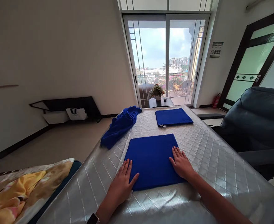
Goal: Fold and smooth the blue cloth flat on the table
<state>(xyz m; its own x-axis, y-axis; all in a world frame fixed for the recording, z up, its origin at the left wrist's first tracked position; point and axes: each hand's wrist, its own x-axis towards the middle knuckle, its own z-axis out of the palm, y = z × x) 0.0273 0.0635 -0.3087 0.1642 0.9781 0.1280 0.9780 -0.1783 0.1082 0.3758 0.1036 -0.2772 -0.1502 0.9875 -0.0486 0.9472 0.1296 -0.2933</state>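
Observation:
A flat, folded blue cloth lies on the quilted, silvery mattress in front of me. My left hand rests along its left edge, fingers stretched out and thumb apart. On the right edge lies my right hand, its fingers also extended and flat. Neither hand grips anything. Farther back sits a second folded blue cloth, with a small white tag at its near edge. A crumpled blue cloth lies at the mattress's far left edge.
At the lower left is bedding with a yellow cloth on it. A dark armchair stands close on the right. Beyond the mattress, a small black table holds a potted plant before sliding glass doors.

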